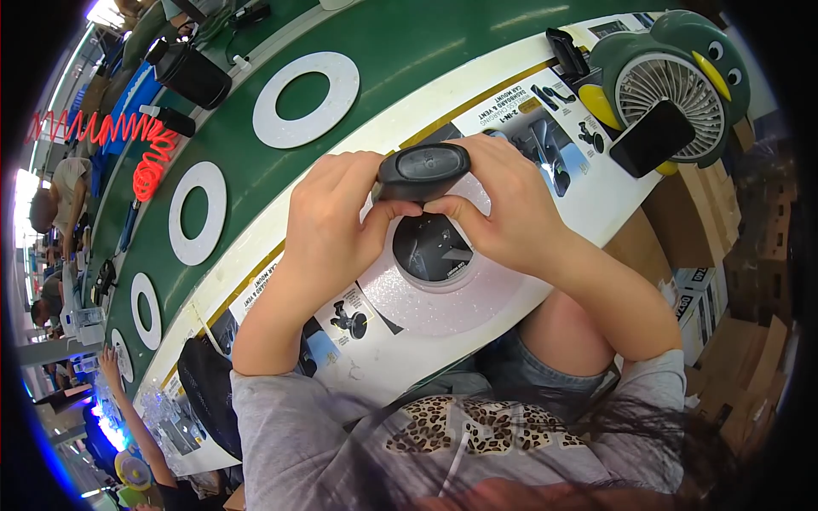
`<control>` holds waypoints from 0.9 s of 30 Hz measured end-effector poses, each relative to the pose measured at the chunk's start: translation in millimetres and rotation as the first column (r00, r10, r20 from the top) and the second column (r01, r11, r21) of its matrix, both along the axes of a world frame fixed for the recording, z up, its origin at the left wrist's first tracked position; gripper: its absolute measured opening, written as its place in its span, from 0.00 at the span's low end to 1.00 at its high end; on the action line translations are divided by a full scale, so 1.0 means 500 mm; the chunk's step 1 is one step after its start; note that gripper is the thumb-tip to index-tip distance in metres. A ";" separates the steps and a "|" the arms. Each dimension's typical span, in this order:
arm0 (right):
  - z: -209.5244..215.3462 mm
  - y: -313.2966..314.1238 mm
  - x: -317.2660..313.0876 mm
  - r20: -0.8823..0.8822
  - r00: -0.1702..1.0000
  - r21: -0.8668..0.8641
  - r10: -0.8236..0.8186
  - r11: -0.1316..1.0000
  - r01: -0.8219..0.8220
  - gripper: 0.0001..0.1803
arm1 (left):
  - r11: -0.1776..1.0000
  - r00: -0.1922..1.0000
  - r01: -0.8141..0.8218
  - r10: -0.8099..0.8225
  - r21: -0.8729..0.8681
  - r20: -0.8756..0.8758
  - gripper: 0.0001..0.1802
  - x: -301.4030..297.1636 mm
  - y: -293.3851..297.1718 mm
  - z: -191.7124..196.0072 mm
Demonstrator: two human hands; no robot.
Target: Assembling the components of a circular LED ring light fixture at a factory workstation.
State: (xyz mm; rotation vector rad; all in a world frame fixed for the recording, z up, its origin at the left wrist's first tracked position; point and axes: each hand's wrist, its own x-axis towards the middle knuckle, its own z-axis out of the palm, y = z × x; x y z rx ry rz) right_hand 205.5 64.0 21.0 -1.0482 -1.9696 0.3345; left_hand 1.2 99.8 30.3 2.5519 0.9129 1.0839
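Note:
Close in front of me, both hands hold up a black oval plastic piece (pixel 423 166) with a rounded rim. My left hand (pixel 328 217) is closed on its left side, fingers behind and thumb on the near face. My right hand (pixel 515 200) grips the other side the same way, and the two thumbs nearly meet at its lower edge. Below the hands, a pale pinkish-white ring (pixel 498 298) lies on the table, its hole showing a dark printed surface. Printed cardboard sheets (pixel 511 98) picturing a car mount lie on either side of it. The piece's underside is hidden.
White rings (pixel 339 85) lie along the green conveyor (pixel 409 34) beyond. At right stand a green character-shaped fan (pixel 720 51), a black phone-shaped panel (pixel 653 138) and cardboard boxes (pixel 703 204). A red coiled hose (pixel 146 175) hangs left; another person's hand (pixel 111 368) reaches toward the belt.

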 end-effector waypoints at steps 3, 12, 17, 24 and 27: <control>-0.002 0.001 -0.001 0.002 1.000 -0.002 0.003 1.000 -0.003 0.22 | 1.000 1.000 0.004 -0.004 0.001 0.003 0.18 0.000 0.000 0.000; 0.007 -0.006 -0.003 -0.024 1.000 0.017 0.009 1.000 -0.009 0.22 | 1.000 0.999 0.018 -0.018 0.001 -0.040 0.19 -0.006 -0.014 0.034; 0.012 -0.019 -0.013 -0.062 0.997 0.008 0.054 0.999 -0.053 0.22 | 1.000 0.986 -0.012 0.011 0.000 -0.168 0.20 -0.023 -0.048 0.065; 0.002 -0.028 -0.026 -0.084 0.988 -0.022 0.133 0.991 -0.136 0.22 | 0.992 0.992 -0.082 0.072 -0.099 -0.103 0.22 -0.037 -0.084 0.041; -0.003 -0.027 -0.029 -0.092 0.986 -0.009 0.135 0.991 -0.137 0.22 | 0.994 0.993 -0.087 0.081 -0.065 -0.091 0.22 -0.035 -0.083 0.030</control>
